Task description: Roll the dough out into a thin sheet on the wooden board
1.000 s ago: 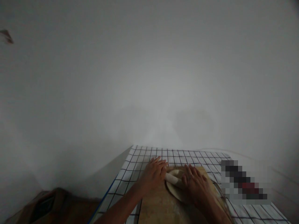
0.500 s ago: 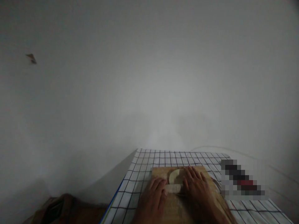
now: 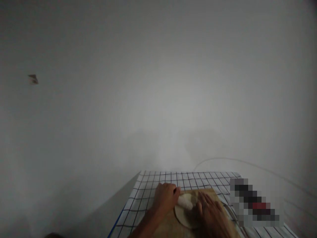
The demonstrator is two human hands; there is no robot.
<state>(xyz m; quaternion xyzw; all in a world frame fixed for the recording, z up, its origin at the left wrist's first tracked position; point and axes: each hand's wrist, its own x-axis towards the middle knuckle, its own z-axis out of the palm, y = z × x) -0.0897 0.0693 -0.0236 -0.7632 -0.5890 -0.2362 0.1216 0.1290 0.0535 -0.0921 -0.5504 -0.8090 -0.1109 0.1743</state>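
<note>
our cloth-covered worktop (image 3: 135, 205) carries a wooden board (image 3: 166, 228), where a dough round (image 3: 182, 217) lies beneath our rolling pin (image 3: 185, 201). our left hand (image 3: 165, 196) curls around one end; our right hand (image 3: 210, 211) covers the other, its grip unclear. lopsided pressure could thin one side.

Pale wall (image 3: 158, 82), dim light, brightest mid-wall, darker toward corners. Small brown patch (image 3: 33, 79) far left, thin curved line (image 3: 247, 162) low right. Soft shadows (image 3: 206, 142) above the table (image 3: 138, 198): white top, dark grid, far edge by the wall.
</note>
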